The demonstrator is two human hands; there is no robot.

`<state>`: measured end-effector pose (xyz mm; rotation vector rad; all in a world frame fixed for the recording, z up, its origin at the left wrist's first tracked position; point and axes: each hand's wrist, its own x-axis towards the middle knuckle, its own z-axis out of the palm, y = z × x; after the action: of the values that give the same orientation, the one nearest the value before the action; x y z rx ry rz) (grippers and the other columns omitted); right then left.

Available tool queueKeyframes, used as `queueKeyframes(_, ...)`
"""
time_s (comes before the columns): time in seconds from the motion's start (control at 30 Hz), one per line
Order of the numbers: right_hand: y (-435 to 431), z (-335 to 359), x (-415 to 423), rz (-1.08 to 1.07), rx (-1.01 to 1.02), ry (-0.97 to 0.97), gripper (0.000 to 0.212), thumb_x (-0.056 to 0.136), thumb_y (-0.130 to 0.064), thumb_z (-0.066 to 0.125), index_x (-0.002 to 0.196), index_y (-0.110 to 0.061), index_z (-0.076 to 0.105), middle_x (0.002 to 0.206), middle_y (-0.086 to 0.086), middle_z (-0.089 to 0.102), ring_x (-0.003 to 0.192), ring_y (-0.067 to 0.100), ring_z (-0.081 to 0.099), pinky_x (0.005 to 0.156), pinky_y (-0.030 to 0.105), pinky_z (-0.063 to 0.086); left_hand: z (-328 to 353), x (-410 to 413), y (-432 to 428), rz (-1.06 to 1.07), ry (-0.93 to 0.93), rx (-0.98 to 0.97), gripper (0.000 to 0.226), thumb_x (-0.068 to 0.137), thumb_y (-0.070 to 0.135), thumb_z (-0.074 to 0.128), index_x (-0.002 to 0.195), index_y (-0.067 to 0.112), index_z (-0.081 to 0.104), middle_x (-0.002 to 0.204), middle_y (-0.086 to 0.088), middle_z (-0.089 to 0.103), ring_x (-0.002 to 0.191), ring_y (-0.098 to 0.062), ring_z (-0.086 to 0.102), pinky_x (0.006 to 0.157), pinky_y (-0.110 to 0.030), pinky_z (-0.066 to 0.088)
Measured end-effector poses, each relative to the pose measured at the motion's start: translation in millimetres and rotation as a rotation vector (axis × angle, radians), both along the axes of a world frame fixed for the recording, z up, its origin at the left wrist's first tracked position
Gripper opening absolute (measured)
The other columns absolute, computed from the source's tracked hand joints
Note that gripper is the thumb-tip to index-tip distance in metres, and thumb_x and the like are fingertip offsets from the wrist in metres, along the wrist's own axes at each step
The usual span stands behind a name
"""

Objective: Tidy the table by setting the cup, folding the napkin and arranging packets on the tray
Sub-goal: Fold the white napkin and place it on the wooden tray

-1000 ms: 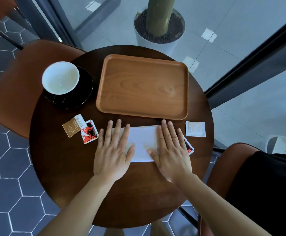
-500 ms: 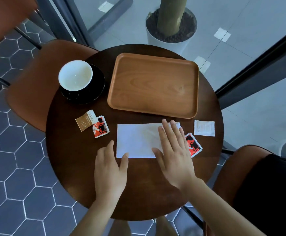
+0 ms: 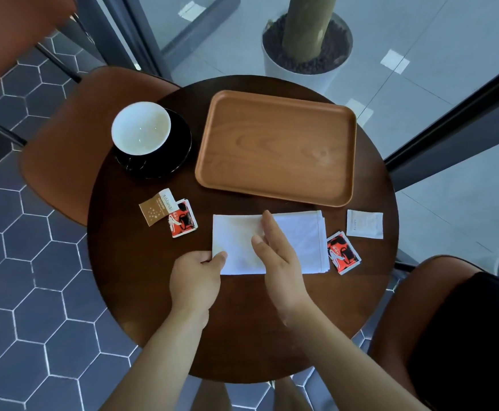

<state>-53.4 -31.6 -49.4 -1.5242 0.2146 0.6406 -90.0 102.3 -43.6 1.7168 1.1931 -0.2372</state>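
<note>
A white napkin [image 3: 297, 237], folded into a long rectangle, lies on the round dark table [image 3: 141, 280] in front of the wooden tray [image 3: 276, 146]. My left hand [image 3: 196, 278] pinches the napkin's near left corner. My right hand [image 3: 275, 256] stands on edge across the napkin's middle, fingers straight. A white cup [image 3: 140, 128] sits on a black saucer [image 3: 177, 155] at the back left. A brown packet [image 3: 156, 206] and a red packet [image 3: 182, 218] lie left of the napkin. Another red packet [image 3: 343, 253] and a white packet [image 3: 364, 223] lie to its right.
Brown chairs stand at the left [image 3: 73, 137] and at the right [image 3: 420, 307] of the table. A white planter [image 3: 275, 66] with a trunk stands behind the table, beside a dark window frame [image 3: 456, 111].
Both hands lifted off the flattened napkin. My left hand drew back, then took the napkin's near left corner. My right hand slid from the napkin's right part to its middle and turned on edge.
</note>
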Motion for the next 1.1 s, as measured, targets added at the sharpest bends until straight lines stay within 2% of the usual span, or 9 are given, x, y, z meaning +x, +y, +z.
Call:
queueKeyframes(0.07,-5,2,-4,-0.008,0.011,-0.027,0.06,0.097,-0.039,0.056,0.153,-0.043,0.035,0.153,-0.029,0.037,0.141,-0.011,0.032,0.11,0.015,0.031,-2,0,1,0.034,-0.005,-0.049,0.005,0.093,0.029,0.07,0.091,0.032,0.068,0.089,0.017,0.064,0.081,-0.004,0.059,0.076,-0.037,0.056)
queueKeyframes(0.1,-8,2,-8,-0.019,0.016,-0.033,0.061,0.094,-0.04,0.056,0.152,-0.043,0.037,0.152,-0.032,0.039,0.139,-0.013,0.034,0.107,0.009,0.034,-3,-1,1,0.037,-0.012,-0.053,0.01,0.093,0.028,0.071,0.087,0.033,0.065,0.091,0.015,0.065,0.083,-0.005,0.06,0.074,-0.035,0.055)
queueKeyframes(0.27,-19,-4,-44,-0.027,0.022,0.0,0.055,0.096,-0.029,0.058,0.148,-0.038,0.043,0.134,-0.044,0.051,0.13,-0.018,0.043,0.1,0.001,0.037,-2,-2,-2,0.018,-0.027,-0.024,0.005,0.093,0.027,0.069,0.09,0.027,0.065,0.091,0.006,0.071,0.079,-0.011,0.068,0.059,-0.026,0.047)
queueKeyframes(0.33,-20,-6,-55,-0.015,0.017,0.013,0.056,0.099,-0.02,0.058,0.151,-0.032,0.041,0.137,-0.038,0.053,0.132,-0.016,0.044,0.102,0.004,0.037,1,-1,-5,0.019,-0.031,-0.043,0.011,0.095,0.026,0.066,0.087,0.031,0.06,0.089,0.007,0.07,0.069,-0.012,0.072,0.055,-0.026,0.05)
queueKeyframes(0.47,-20,-5,-58,-0.013,-0.016,-0.017,0.061,0.092,-0.029,0.057,0.151,-0.035,0.041,0.14,-0.04,0.05,0.134,-0.016,0.041,0.103,0.004,0.035,4,0,-7,0.047,-0.058,-0.071,0.009,0.097,0.024,0.064,0.092,0.028,0.059,0.091,0.007,0.07,0.062,-0.008,0.073,0.049,-0.024,0.054)
queueKeyframes(0.7,-26,-3,-58,0.001,-0.054,-0.016,0.056,0.097,-0.022,0.056,0.15,-0.032,0.043,0.143,-0.033,0.051,0.136,-0.012,0.041,0.112,0.013,0.033,7,-2,-11,0.064,-0.111,-0.049,0.007,0.096,0.022,0.066,0.093,0.025,0.06,0.089,0.002,0.073,0.064,-0.012,0.075,0.057,-0.031,0.062)
queueKeyframes(0.83,-29,0,-48,-0.007,-0.073,0.016,0.047,0.101,-0.011,0.054,0.145,-0.03,0.052,0.136,-0.028,0.059,0.13,-0.01,0.05,0.104,0.009,0.041,11,-4,-14,0.029,-0.157,0.034,0.007,0.095,0.023,0.067,0.093,0.025,0.061,0.086,0.007,0.074,0.065,-0.006,0.073,0.054,-0.024,0.059)
queueKeyframes(1.0,-33,19,-5,-0.071,-0.234,-0.074,0.022,0.1,-0.021,0.058,0.116,-0.028,0.071,0.112,-0.013,0.074,0.106,0.008,0.069,0.093,0.03,0.055,26,-6,-23,-0.039,-0.224,0.151,0.014,0.092,0.029,0.071,0.087,0.036,0.06,0.083,0.014,0.072,0.07,-0.004,0.071,0.059,-0.026,0.06)
queueKeyframes(1.1,-29,38,26,-0.003,-0.214,-0.05,0.018,0.1,-0.037,0.059,0.103,-0.025,0.072,0.096,-0.005,0.076,0.087,0.013,0.073,0.077,0.031,0.062,36,-2,-34,-0.098,-0.293,0.231,0.012,0.089,0.025,0.074,0.087,0.03,0.064,0.078,0.016,0.069,0.073,0.0,0.068,0.057,-0.022,0.057)
